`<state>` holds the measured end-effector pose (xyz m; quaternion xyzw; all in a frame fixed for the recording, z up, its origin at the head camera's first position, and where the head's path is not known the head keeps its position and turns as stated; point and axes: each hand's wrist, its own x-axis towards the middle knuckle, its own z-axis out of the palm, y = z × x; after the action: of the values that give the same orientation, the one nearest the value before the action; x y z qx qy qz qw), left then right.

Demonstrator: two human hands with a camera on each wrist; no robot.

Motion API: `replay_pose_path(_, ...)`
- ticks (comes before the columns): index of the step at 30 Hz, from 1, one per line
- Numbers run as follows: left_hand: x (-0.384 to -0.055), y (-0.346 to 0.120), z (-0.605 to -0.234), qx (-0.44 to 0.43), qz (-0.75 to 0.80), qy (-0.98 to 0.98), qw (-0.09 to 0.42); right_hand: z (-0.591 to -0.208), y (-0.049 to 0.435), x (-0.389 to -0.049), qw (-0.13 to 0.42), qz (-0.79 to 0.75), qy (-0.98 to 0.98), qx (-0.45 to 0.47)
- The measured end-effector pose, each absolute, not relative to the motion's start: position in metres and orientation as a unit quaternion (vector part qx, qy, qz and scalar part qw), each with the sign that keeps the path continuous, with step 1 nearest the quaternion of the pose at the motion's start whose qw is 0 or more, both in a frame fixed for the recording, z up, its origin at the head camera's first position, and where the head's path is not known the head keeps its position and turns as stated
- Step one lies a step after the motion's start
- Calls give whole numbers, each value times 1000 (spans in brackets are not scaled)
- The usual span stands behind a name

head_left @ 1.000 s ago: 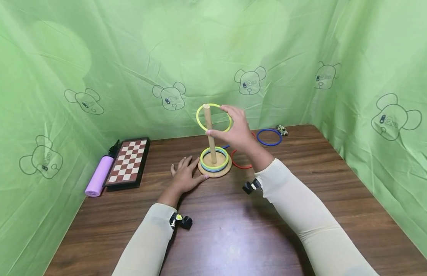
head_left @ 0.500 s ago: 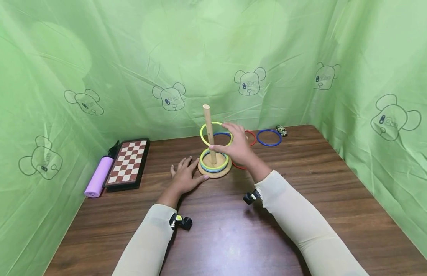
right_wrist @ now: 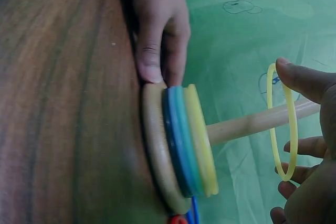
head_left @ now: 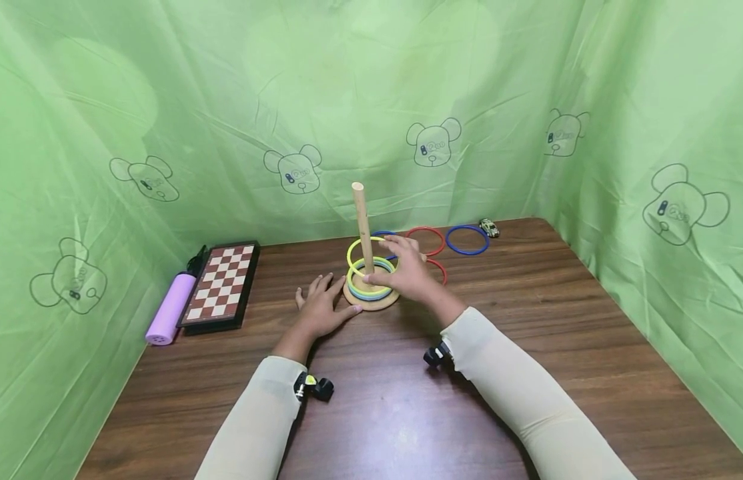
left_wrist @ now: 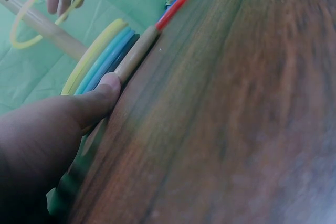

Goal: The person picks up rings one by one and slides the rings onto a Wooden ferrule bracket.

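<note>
A wooden peg [head_left: 363, 220] stands upright on a round wooden base [head_left: 374, 305]. Stacked at its foot are rings, with yellow [right_wrist: 202, 145] uppermost, light blue [right_wrist: 190, 145] under it and dark blue [right_wrist: 176, 145] lowest. My right hand [head_left: 410, 275] pinches another yellow ring [head_left: 350, 257] between thumb and fingers. This ring encircles the peg above the stack, as the right wrist view shows. My left hand [head_left: 321, 312] lies on the table with fingers spread, its thumb tip [left_wrist: 110, 81] touching the base's edge.
Red rings [head_left: 427, 228] and blue rings [head_left: 467, 253] lie behind and right of the base, near a small toy car [head_left: 489, 228]. At the left are a checkered board [head_left: 223, 280] and a purple cylinder [head_left: 170, 310]. Green cloth [head_left: 347, 87] encloses the table.
My right hand has lowered the yellow ring along the peg, from near its top to just over the stacked rings. The left hand has stayed by the base.
</note>
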<state>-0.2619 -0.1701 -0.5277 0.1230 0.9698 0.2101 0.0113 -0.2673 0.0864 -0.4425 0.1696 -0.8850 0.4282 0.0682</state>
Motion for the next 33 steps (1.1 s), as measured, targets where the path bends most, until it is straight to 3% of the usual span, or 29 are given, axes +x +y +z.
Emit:
replay_pose_path(16,-262,-171,-528,124,212,969,9,-472,75,-270,38,411,-897,160)
replay_pose_path(33,-262,-172,-528,123,210,970,14,-486,74,-275,43,385,-908,161)
